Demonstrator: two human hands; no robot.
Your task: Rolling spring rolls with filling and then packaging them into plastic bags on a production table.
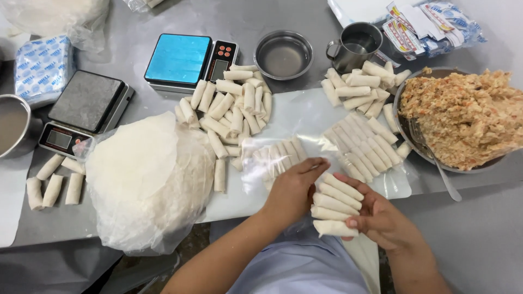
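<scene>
Two hands meet low centre, forearms coming in from the bottom edge over a pale blue garment. Left hand (291, 190) is knuckles-up, fingers curled at the mouth of a clear plastic bag (272, 160) that lies flat on the surface (479, 239) and already has a row of rolls inside. Right hand (376, 218) is palm-up, fingers half closed, cradling a stack of about five pale spring rolls (333, 204); thumb rests on the lowest one. Stack sits between both hands, touching the left hand's fingers.

Packages and labels:
- Top right: heap of small flat sachets (419, 24), white with blue and red print, partly on a white tray.
- Far left: blue-and-white patterned soft pack (41, 68), squarish, beside a grey scale (87, 106).
- Top left corner: crumpled clear bag (65, 16) with white contents.
- Left of centre: round stack of thin white wrappers (147, 179) in loose clear film.

Rest: blue-topped scale (182, 60) at top centre, empty steel bowl (283, 54) and steel mug (354, 43) to its right. Loose roll piles (234, 103) below the blue scale, another neat row right of the bag. Large bowl of orange-flecked filling (463, 117) with a fork (433, 158) at right edge. Four rolls (54, 182) lie apart at far left.
</scene>
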